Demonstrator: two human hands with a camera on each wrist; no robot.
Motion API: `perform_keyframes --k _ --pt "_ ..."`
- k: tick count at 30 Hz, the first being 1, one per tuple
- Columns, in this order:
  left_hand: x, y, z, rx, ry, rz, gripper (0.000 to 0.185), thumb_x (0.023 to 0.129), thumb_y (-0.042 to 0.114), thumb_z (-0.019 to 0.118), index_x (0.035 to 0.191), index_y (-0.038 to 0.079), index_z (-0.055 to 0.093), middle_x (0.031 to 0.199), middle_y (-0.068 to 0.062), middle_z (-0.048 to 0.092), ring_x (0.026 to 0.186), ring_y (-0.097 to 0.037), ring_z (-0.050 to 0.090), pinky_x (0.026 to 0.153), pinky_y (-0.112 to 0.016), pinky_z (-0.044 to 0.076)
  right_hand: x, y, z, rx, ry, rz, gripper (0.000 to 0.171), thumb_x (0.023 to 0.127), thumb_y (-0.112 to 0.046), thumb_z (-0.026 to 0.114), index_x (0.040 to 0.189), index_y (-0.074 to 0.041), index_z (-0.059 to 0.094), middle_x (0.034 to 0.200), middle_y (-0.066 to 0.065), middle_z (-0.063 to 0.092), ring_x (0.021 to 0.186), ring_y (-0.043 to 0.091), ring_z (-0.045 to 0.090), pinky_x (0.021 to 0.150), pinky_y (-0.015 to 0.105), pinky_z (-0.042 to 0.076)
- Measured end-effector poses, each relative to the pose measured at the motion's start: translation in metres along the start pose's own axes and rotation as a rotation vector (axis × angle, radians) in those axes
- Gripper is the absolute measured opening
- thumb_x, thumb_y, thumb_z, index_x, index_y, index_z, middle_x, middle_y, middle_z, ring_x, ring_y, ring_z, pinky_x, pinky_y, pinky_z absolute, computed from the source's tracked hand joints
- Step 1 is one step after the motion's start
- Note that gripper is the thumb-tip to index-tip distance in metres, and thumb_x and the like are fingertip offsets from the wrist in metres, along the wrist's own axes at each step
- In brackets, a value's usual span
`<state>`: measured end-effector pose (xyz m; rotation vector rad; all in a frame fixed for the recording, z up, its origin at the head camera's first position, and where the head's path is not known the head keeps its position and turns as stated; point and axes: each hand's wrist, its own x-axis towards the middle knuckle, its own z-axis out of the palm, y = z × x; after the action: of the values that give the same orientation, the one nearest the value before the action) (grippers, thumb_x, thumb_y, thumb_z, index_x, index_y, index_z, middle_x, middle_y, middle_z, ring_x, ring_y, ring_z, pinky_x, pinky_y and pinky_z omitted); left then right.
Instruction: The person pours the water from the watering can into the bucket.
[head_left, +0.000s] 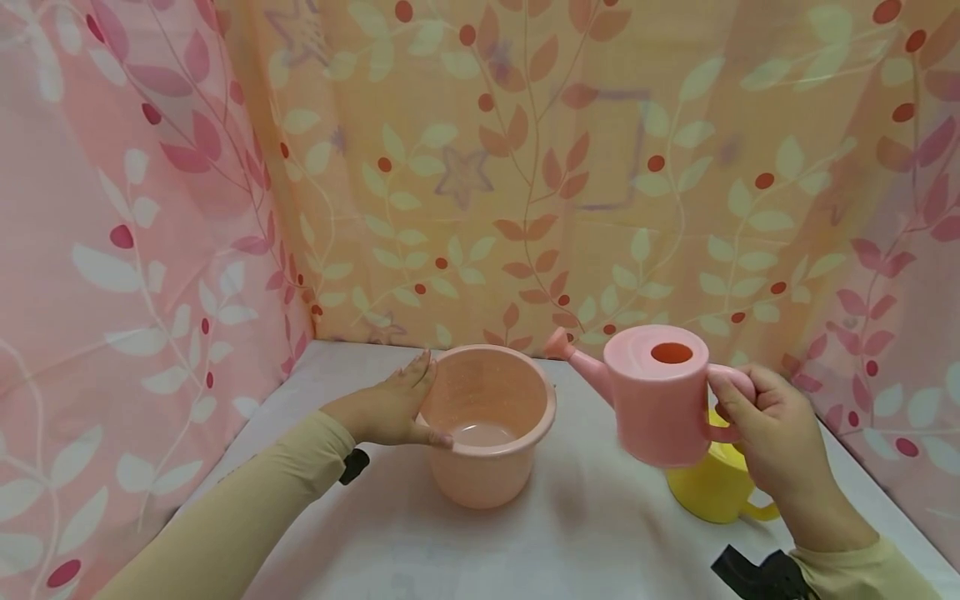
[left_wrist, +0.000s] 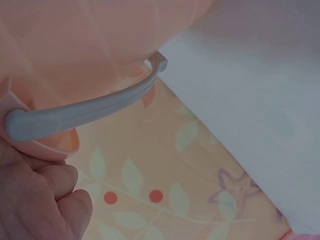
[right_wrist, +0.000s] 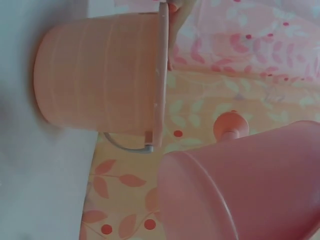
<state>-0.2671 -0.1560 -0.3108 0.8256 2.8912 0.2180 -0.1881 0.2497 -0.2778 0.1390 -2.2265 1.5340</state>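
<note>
The left hand [head_left: 390, 408] grips the rim of the peach bucket [head_left: 491, 425] standing on the white tabletop [head_left: 585, 533]; the right hand [head_left: 772, 442] holds the pink watering can [head_left: 660, 396] by its handle, lifted just right of the bucket, spout toward it; a yellow cup [head_left: 716, 487] stands behind.

No lettering, labels, brand marks, numbers or signs can be read in any of the three views. The pink watering can [head_left: 658, 396], the peach bucket [head_left: 491, 421] and the yellow can [head_left: 716, 487] behind it show plain, unmarked plastic. The curtains [head_left: 525, 167] around the worktop [head_left: 585, 533] carry only a printed pattern of leaves, berries and stars, with no words. The black straps at the wrists show no legible marking.
</note>
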Motion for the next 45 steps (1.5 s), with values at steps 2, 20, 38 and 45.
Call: perform_keyframes --k 2,20,38,45 --pt "0.0 0.0 0.0 -0.001 0.0 0.0 0.122 0.067 0.079 0.049 0.144 -0.005 0.007 0.151 -0.022 -0.003 0.139 -0.029 -0.002 0.111 -0.045 0.012 0.002 -0.003 0.001 0.02 0.004 -0.002 0.024 0.09 -0.023 0.057 0.078 -0.004 0.049 0.075 0.004 0.042 0.068 0.015 0.045 0.052 0.029 0.054" --pt "0.0 0.0 -0.001 -0.01 -0.002 -0.007 0.124 0.065 0.081 0.049 0.144 -0.004 0.005 0.151 -0.02 -0.005 0.139 -0.027 -0.004 0.111 -0.044 0.011 0.019 -0.024 0.014 -0.163 -0.049 -0.099 0.024 0.09 -0.029 0.058 0.094 -0.006 0.058 0.082 -0.001 0.053 0.081 0.013 0.051 0.055 0.028 0.054" --pt "0.003 -0.003 0.002 0.005 -0.004 -0.028 0.126 0.063 0.084 0.046 0.145 -0.002 0.004 0.151 -0.018 -0.006 0.139 -0.025 -0.005 0.111 -0.043 0.011 0.028 -0.042 0.025 -0.195 -0.119 -0.165 0.024 0.091 -0.03 0.057 0.093 -0.006 0.056 0.08 0.005 0.055 0.08 0.016 0.052 0.056 0.029 0.053" --pt "0.002 -0.002 0.001 -0.012 -0.009 -0.035 0.126 0.063 0.083 0.048 0.145 -0.001 0.004 0.152 -0.017 -0.006 0.139 -0.025 -0.004 0.111 -0.043 0.012 0.027 -0.05 0.029 -0.212 -0.14 -0.176 0.024 0.09 -0.031 0.057 0.091 -0.007 0.056 0.078 0.006 0.055 0.077 0.018 0.053 0.056 0.029 0.053"
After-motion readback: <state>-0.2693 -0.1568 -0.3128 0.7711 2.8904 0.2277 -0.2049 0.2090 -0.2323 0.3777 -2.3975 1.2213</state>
